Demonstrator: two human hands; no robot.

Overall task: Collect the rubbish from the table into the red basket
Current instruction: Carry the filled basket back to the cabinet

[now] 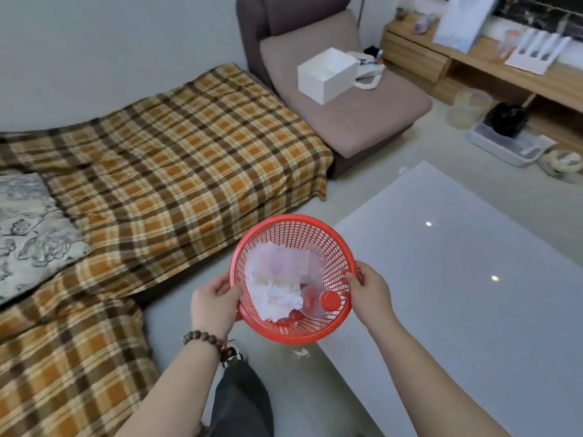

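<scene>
Red plastic lattice forms the round basket [291, 244], held in the lower middle of the frame, off the counter's near corner and tilted toward the camera. Inside lie crumpled white tissue [277, 296], a thin translucent wrapper [279, 263] and a clear bottle with a red cap [329, 301], all slid against the low near wall. The left hand [214, 302] pinches the left rim, thumb over the edge and fingers beneath; the right hand [370, 293] is closed on the right rim the same way. To the right, the glossy grey-white counter [457, 279] looks bare, so collection seems finished. Tipping the basket further could spill the light paper or roll the smooth bottle out over the shallow rim. A soft plaid blanket [176, 159] covers the sofa at centre left.
</scene>
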